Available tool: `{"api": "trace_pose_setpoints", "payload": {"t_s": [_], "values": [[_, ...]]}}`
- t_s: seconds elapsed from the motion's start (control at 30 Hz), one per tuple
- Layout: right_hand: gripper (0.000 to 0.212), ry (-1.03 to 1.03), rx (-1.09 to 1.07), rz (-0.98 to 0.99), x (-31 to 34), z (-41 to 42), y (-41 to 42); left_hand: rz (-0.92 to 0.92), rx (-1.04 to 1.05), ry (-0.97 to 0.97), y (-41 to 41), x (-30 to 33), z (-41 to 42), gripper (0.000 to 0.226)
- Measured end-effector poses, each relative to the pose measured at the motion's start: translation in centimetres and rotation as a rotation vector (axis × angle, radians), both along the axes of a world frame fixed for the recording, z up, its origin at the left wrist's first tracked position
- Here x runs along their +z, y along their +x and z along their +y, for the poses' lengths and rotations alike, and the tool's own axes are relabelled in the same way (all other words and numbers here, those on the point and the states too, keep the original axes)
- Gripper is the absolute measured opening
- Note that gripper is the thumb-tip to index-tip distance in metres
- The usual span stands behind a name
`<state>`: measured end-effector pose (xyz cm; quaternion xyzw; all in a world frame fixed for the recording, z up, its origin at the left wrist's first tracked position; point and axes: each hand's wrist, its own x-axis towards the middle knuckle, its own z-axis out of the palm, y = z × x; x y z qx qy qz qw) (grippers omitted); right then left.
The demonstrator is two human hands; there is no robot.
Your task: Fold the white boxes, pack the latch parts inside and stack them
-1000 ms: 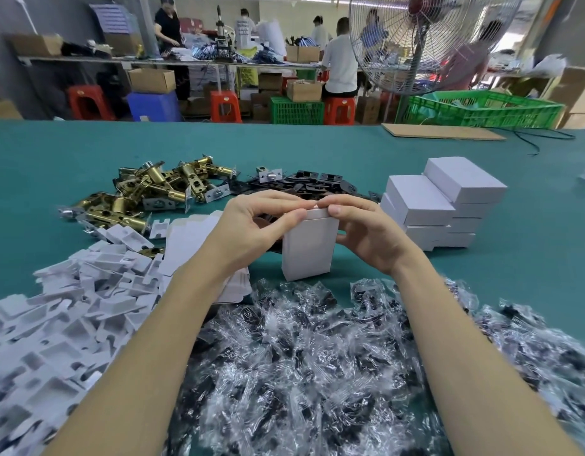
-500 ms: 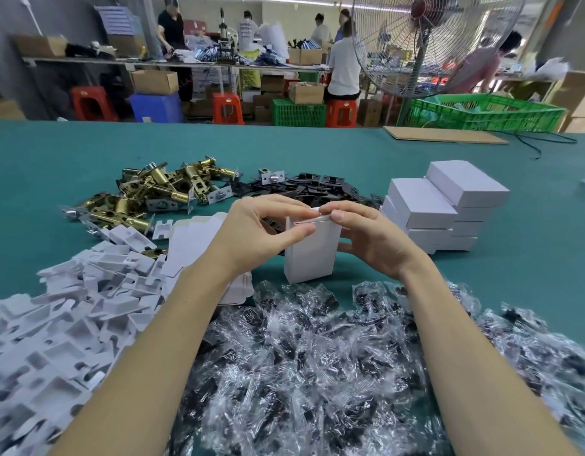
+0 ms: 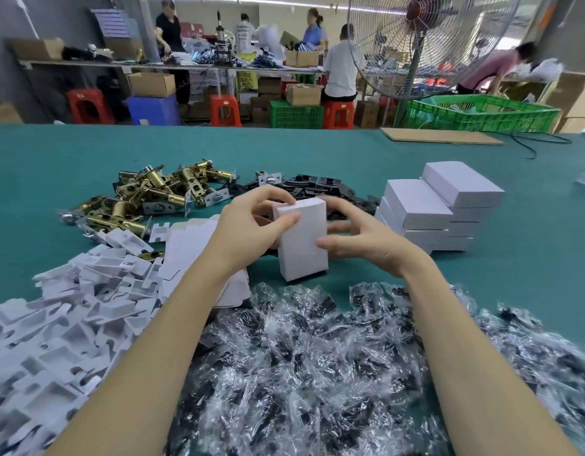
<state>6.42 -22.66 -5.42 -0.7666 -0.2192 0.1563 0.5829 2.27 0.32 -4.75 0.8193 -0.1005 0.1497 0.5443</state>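
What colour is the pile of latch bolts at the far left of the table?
Brass-gold latch bolts, some with silver faceplates; head view.

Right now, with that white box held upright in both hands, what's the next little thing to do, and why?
Probably carry the white box to the right and lay it on the stack of closed boxes. Its top looks closed, the left hand and right hand grip it by its sides, and the stack sits just beside the right hand.

A packing workshop — workers (image 3: 340,67) on stools (image 3: 337,114) at benches, cartons (image 3: 151,83), green crates (image 3: 478,113), a big fan (image 3: 426,44), latch parts (image 3: 159,192) heaped on the counter (image 3: 531,258).
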Motion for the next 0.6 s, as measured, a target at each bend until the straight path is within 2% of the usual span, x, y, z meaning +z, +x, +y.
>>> {"api": "trace_pose_setpoints", "payload": {"t_s": [0.1, 0.27, 0.4, 0.47, 0.6], "values": [[0.050, -0.041, -0.036, 0.112, 0.1, -0.1, 0.1, 0.205, 0.085, -0.255, 0.1, 0.4, -0.3, 0.010], [0.032, 0.189, -0.121, 0.225, 1.9, -0.2, 0.2, 0.578, 0.062, -0.776, -0.5, 1.6, -1.7, 0.009], [0.016, 0.067, -0.275, 0.127, 2.6, 0.7, 0.2, 0.706, -0.034, -0.726, -0.8, 1.6, -2.7, 0.022], [0.018, 0.042, -0.305, 0.103, 3.3, 0.9, 0.1, 0.738, -0.069, -0.731, -1.0, 1.5, -3.2, 0.030], [0.024, 0.021, -0.227, 0.018, 4.3, 1.0, -0.6, 0.784, -0.091, -0.791, -1.1, 1.3, -3.7, 0.037]]}}
